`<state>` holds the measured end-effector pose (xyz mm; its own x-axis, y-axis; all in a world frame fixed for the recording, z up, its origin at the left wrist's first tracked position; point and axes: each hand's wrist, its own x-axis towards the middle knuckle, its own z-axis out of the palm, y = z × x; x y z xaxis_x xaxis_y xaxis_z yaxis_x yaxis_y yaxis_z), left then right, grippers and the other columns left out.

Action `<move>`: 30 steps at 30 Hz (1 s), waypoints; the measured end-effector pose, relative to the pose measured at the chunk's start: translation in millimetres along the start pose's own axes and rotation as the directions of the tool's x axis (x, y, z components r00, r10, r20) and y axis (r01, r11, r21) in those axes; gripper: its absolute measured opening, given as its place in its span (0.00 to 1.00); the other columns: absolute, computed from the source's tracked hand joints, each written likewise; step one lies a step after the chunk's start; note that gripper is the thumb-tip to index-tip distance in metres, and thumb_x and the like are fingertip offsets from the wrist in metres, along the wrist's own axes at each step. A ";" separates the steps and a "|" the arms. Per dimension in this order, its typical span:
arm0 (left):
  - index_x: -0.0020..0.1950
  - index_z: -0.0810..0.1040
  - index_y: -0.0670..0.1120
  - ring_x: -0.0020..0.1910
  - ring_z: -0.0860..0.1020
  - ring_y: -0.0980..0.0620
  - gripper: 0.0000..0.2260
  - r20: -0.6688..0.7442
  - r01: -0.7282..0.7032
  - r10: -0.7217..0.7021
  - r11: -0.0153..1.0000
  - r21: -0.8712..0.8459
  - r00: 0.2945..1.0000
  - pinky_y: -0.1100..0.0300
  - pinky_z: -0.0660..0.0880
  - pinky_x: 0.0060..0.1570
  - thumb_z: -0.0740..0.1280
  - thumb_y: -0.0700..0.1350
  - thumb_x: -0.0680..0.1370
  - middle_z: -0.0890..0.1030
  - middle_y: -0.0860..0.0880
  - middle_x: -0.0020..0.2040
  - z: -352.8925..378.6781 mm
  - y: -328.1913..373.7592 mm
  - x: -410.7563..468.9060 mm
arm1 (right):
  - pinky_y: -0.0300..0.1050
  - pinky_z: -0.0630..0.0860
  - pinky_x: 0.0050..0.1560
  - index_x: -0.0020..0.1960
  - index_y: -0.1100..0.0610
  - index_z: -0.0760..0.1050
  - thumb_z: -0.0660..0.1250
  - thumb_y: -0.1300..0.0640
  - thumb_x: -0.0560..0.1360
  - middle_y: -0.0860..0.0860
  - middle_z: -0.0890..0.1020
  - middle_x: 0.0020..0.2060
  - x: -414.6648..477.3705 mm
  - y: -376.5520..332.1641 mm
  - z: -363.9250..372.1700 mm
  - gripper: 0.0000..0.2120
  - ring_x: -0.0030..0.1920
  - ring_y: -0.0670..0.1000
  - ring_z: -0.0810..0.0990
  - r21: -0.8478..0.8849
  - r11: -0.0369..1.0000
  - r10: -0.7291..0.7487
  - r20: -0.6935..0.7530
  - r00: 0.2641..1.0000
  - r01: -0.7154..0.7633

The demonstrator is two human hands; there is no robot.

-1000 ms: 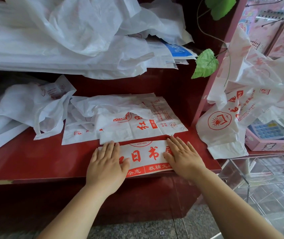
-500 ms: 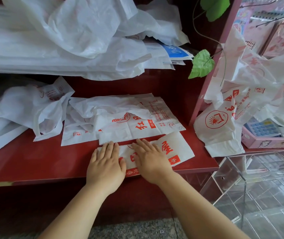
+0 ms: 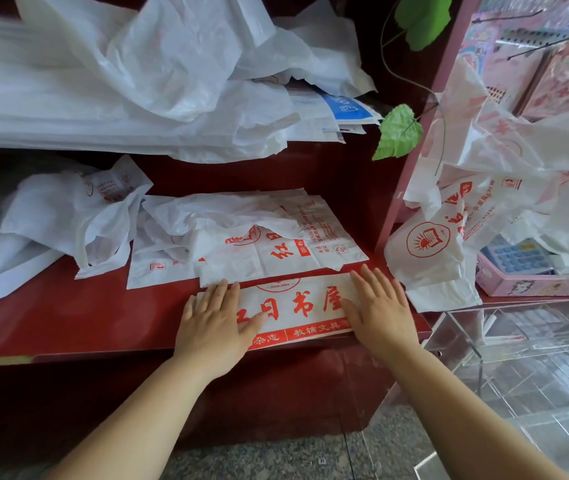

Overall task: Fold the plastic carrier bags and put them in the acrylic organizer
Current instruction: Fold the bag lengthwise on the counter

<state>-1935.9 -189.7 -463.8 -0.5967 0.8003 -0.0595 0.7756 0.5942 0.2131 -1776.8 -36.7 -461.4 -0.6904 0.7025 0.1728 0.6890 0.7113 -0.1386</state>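
Two flat hands on one folded bag [image 3: 297, 306] at the front edge of the red shelf [image 3: 68, 317].
The left hand [image 3: 214, 317] and right hand [image 3: 380, 306] press its two ends, fingers straight, gripping nothing. Just behind the bag lies a loose pile of printed bags [image 3: 259, 244]; to its left is one crumpled bag [image 3: 79, 216]. To its right another heap [image 3: 484, 202] overhangs a pink box [image 3: 535, 278], with the acrylic organizer [image 3: 518, 341] lower down. Two green leaves [image 3: 399, 133] hang above.
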 end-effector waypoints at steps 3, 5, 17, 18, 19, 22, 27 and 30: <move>0.75 0.37 0.53 0.75 0.42 0.51 0.51 0.064 -0.126 0.125 0.992 0.001 0.990 0.54 0.40 0.71 0.48 0.77 0.58 0.38 0.54 0.75 -7.8 -13.5 -7.4 | 0.51 0.68 0.62 0.57 0.58 0.77 0.54 0.42 0.72 0.55 0.80 0.56 -17.8 -6.0 0.4 0.25 0.57 0.57 0.79 -0.003 0.977 -0.208 -0.268 0.941 0.215; 0.74 0.37 0.55 0.75 0.42 0.54 0.50 0.089 -0.227 0.219 0.969 0.092 0.972 0.58 0.40 0.71 0.61 0.72 0.63 0.40 0.58 0.74 -8.5 -30.0 -15.7 | 0.50 0.70 0.57 0.50 0.56 0.80 0.56 0.40 0.67 0.50 0.83 0.47 -25.2 -9.3 4.8 0.25 0.47 0.53 0.82 -0.050 0.951 -0.309 -0.184 0.933 0.305; 0.33 0.83 0.47 0.37 0.67 0.55 0.13 -0.496 -0.578 0.579 0.797 0.176 0.647 0.62 0.63 0.36 0.58 0.45 0.64 0.79 0.53 0.28 -2.2 -25.0 -30.0 | 0.53 0.54 0.66 0.67 0.55 0.63 0.77 0.44 0.55 0.58 0.75 0.62 -22.1 -22.4 17.1 0.45 0.64 0.60 0.71 -0.085 0.937 -0.345 -0.089 0.934 0.338; 0.32 0.82 0.48 0.36 0.67 0.55 0.13 -0.510 -0.581 0.571 0.798 0.161 0.643 0.62 0.62 0.35 0.58 0.46 0.64 0.77 0.53 0.26 -2.4 -17.0 -30.4 | 0.52 0.58 0.63 0.63 0.54 0.66 0.74 0.45 0.58 0.55 0.79 0.58 -27.0 -24.3 24.7 0.37 0.61 0.58 0.72 -0.012 0.915 -0.398 -0.196 0.896 0.404; 0.31 0.82 0.48 0.35 0.66 0.55 0.12 -0.514 -0.593 0.569 0.794 0.138 0.642 0.62 0.61 0.35 0.59 0.46 0.64 0.76 0.54 0.26 -3.2 -8.6 -31.5 | 0.49 0.61 0.61 0.61 0.53 0.68 0.70 0.46 0.63 0.53 0.80 0.56 -32.5 -27.2 28.4 0.28 0.59 0.54 0.72 0.060 0.888 -0.426 -0.265 0.865 0.456; 0.34 0.82 0.49 0.36 0.69 0.56 0.09 -0.523 -0.687 0.592 0.726 0.017 0.613 0.66 0.63 0.37 0.62 0.47 0.65 0.78 0.54 0.29 -2.8 11.3 -33.2 | 0.42 0.65 0.57 0.50 0.52 0.79 0.63 0.49 0.67 0.49 0.84 0.47 -40.5 -27.0 32.2 0.15 0.53 0.48 0.75 0.299 0.839 -0.352 -0.340 0.872 0.455; 0.60 0.71 0.52 0.58 0.71 0.56 0.28 -0.294 -0.680 0.675 0.726 0.101 0.676 0.61 0.64 0.60 0.60 0.63 0.64 0.79 0.49 0.58 9.2 4.8 -18.0 | 0.35 0.57 0.66 0.51 0.55 0.81 0.62 0.50 0.68 0.48 0.82 0.52 -41.6 -7.8 28.3 0.16 0.61 0.41 0.69 0.504 0.763 -0.331 -0.232 0.915 0.404; 0.61 0.72 0.54 0.58 0.77 0.55 0.27 -0.176 -0.619 0.649 0.760 0.200 0.740 0.60 0.72 0.56 0.54 0.62 0.65 0.80 0.52 0.58 15.9 3.6 -8.1 | 0.26 0.50 0.67 0.56 0.50 0.76 0.65 0.51 0.69 0.41 0.76 0.54 -42.5 0.5 25.0 0.16 0.63 0.33 0.63 0.608 0.710 -0.333 -0.154 0.930 0.355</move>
<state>-1925.1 -192.7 -478.1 0.0258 0.9637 0.2657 0.9996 -0.0277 0.0033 -1752.6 -65.7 -493.2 -0.8379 0.4129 0.3569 0.1106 0.7688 -0.6299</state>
